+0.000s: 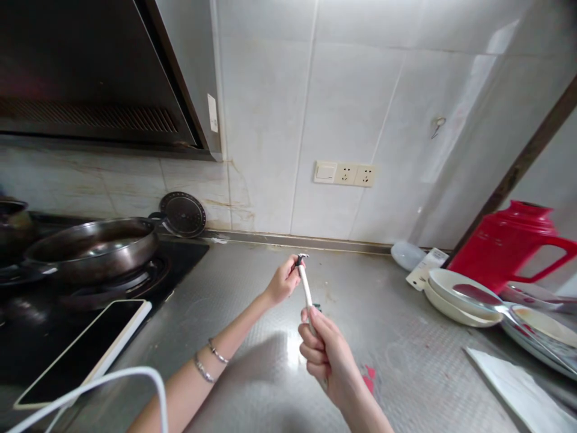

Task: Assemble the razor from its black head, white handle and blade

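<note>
A slim white-handled tool (305, 287) with a dark collar and a small shiny metal tip is held between my hands, over the steel counter (252, 373). My right hand (327, 355) is wrapped round the lower handle, thumb along its side. My left hand (283, 280) has its fingers closed at the upper end, by the dark collar. Its exact kind is too small to make out. A bit of something dark green (318, 307) shows just behind the handle, partly hidden by my right hand.
Left, a steel pan (94, 246) sits on the black stove, and a phone-like white-edged device (85, 355) with a white cable (112, 373) lies nearer. Right are a red thermos jug (509, 240), stacked bowls (460, 300) and a white sheet (523, 385). Sockets (345, 174) are on the wall.
</note>
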A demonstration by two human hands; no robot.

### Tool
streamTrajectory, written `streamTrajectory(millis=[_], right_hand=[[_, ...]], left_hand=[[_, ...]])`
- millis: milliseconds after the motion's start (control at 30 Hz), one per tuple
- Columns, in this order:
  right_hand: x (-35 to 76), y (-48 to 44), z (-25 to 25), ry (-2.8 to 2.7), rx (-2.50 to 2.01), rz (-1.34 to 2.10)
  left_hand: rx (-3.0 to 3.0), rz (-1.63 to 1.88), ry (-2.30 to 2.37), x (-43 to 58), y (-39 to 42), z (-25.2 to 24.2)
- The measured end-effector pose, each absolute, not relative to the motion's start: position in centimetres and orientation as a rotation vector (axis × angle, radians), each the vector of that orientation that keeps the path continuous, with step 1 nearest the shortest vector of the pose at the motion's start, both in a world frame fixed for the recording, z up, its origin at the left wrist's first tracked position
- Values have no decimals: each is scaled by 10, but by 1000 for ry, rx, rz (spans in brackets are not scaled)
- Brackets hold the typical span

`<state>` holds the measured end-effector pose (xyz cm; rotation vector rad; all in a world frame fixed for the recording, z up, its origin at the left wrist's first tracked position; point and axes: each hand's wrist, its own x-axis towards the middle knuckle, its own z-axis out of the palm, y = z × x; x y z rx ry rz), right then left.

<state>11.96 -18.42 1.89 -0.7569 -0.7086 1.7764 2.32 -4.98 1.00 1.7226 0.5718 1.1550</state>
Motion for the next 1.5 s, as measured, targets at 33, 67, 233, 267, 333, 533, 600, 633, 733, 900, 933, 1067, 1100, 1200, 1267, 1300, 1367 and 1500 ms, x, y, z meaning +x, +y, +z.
streamTrajectory(millis=[33,67,233,267,333,533,600,633,733,900,933,1067,1100,1200,1267,1300,1367,1500], right_hand=[[120,-186,17,-730,-769,1772],[122,-187,18,-760,-770,1741],[153,-184,32,-1008,-784,1333],[162,-181,33,-1070,-836,1237],[177,-177,32,-1174,-976,1050],[193,-167,15,-1341,-1315,609],[195,-160,16,-1390,-1395,453],[197,-155,18,-1410,-1431,371],[205,-129,30,-1479,-1511,177],[211,-76,50,-1710,-1645,184],[211,-68,52,-1763,-1652,209],[212,-48,51,-1870,-1638,317],[213,-46,50,-1867,-1642,344],[219,-41,46,-1821,-1647,401],[222,-38,43,-1828,-1607,472],[222,-37,42,-1846,-1579,517],[223,-34,39,-1876,-1549,577],[225,-29,35,-1819,-1592,516]], left_hand=[[1721,1155,572,22,-48,11],[1736,1150,570,21,-47,12],[1979,1093,564,11,-39,23],[2007,1097,565,9,-37,25],[2020,1118,567,5,-34,27],[1759,1031,505,2,-34,31],[1640,940,488,2,-36,33],[1585,895,491,3,-37,33],[1431,793,556,7,-41,33],[1265,707,687,17,-44,25],[1250,701,701,18,-44,23],[1223,697,686,19,-44,21],[1218,699,680,19,-43,21],[1205,697,689,18,-41,19],[1201,695,708,18,-40,18],[1202,692,712,18,-39,17],[1208,681,702,19,-38,15],[1219,666,672,21,-38,12]])
